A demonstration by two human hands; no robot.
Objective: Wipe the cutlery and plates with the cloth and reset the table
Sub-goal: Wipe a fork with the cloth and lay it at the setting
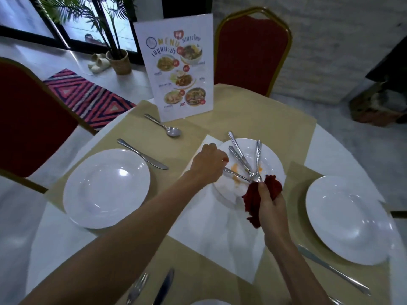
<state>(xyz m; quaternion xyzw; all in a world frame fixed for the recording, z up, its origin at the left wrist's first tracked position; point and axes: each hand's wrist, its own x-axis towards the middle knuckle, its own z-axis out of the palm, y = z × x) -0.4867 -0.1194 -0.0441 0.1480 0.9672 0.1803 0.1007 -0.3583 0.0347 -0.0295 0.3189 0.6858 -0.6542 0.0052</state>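
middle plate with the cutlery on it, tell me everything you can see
Round white plate, glossy like china, flat on a white sheet. Orange smears soil its well. Four metal handles fan across it, their heads bunched in the red cloth at its near rim. The left hand grips one handle over its left edge.

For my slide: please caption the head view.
Right hand grips red cloth around cutlery ends over a stained plate; left hand holds one handle.

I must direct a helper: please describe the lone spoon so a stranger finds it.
Find the tall menu card standing at the far side of the table. The spoon lies at its foot, on the beige mat. Unlike the knife beside it, it ends in a round bowl.
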